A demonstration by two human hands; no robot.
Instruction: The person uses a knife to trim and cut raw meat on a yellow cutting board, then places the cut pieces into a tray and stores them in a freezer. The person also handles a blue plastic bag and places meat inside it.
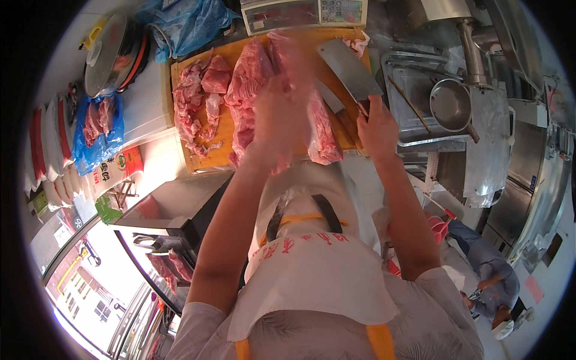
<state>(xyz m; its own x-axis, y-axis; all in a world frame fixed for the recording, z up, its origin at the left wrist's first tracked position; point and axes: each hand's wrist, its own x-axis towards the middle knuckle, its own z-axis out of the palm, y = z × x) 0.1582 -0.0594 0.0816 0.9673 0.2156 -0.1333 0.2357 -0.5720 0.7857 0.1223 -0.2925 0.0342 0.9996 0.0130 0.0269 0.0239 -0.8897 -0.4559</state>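
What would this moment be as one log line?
right grip: holding cleaver | left grip: blurred, over raw meat, contact unclear | board: smaller meat pieces at left, second knife at right

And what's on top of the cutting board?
Raw meat, plus a knife. The blurred left hand covers some meat; what's beneath the cleaver can't be seen.

White wall (543, 315); window (90, 291) (daylit)
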